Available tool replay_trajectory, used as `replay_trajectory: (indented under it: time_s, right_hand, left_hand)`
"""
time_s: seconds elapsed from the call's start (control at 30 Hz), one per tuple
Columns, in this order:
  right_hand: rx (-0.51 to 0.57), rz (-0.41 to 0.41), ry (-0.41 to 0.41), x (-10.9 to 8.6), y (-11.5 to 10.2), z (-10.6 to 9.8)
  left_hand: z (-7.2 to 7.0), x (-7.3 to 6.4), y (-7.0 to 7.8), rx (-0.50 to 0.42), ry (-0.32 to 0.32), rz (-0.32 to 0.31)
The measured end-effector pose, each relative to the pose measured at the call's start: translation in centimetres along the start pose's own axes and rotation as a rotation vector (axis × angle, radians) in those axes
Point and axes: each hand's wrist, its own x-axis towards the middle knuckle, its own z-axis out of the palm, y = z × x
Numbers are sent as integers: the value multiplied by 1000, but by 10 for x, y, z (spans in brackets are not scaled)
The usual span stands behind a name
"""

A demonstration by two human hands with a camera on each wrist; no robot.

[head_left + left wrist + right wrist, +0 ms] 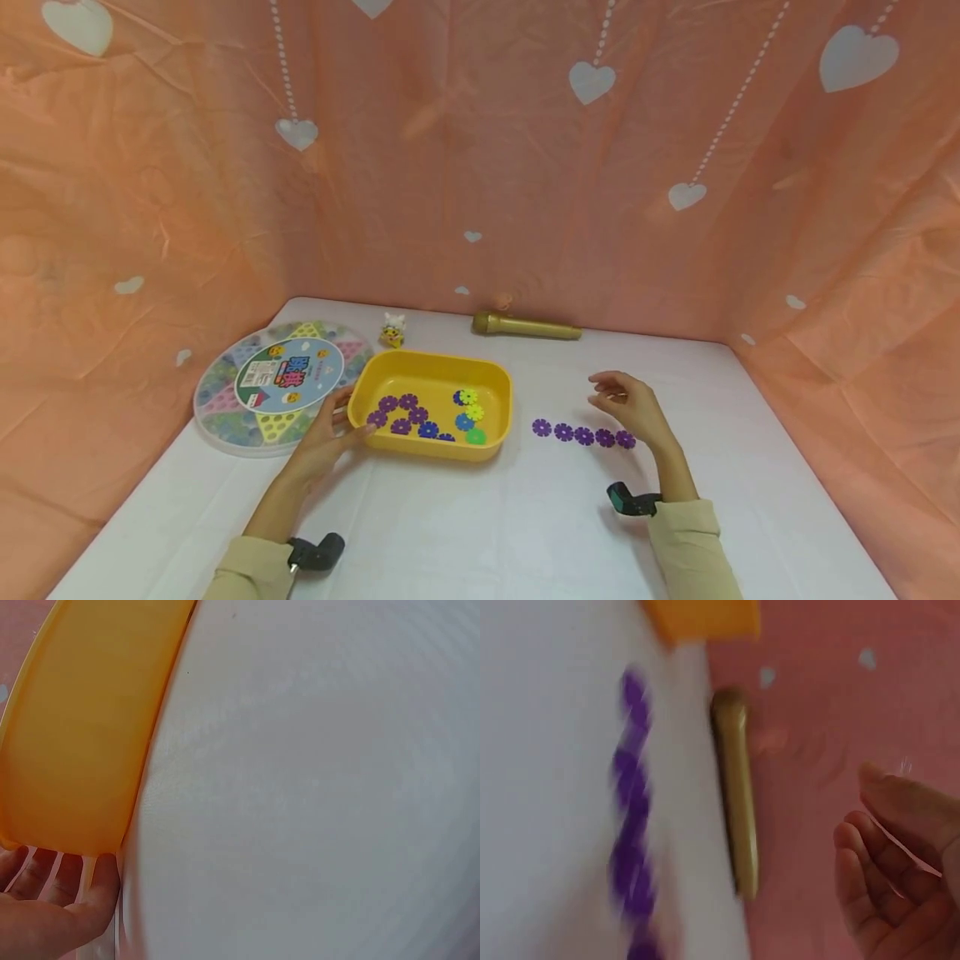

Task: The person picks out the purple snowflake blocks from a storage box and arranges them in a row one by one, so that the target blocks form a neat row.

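Observation:
My left hand (324, 442) is at the left end of a yellow plastic basin (431, 450). In the left wrist view its fingertips (106, 864) come right up to the basin's end wall, with the fingers relaxed. Inside the basin lie several purple snowflake discs (387, 404), along with blue discs (428, 430), yellow discs (475, 412) and a green disc (476, 436). A line of several purple snowflake discs (584, 436) runs along the table right of the basin. Over its right end hovers my right hand (633, 410), thumb apart from loosely bent fingers and nothing between them.
Left of the basin lies a round Chinese checkers set (225, 408). Behind it stands a small white and yellow figurine (392, 331). A gold microphone (528, 327) lies along the back of the white table (450, 525). Pink cloth (480, 167) with hearts encloses the back and sides.

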Motion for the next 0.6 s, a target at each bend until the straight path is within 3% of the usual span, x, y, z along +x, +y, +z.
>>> replay_trajectory:
  time_s: [0.23,0.43,0.6]
  right_hand:
    - [288,-112,-41,37,-85,48]
    - [342,-150,-124,71,-95,109]
    - [354,-119,-188,81,-109,142]
  left_hand:
    - [1,1,-1,-19,2,-14]
    - [1,2,-1,-18,8,1]
    - [0,0,-1,-37,6,6]
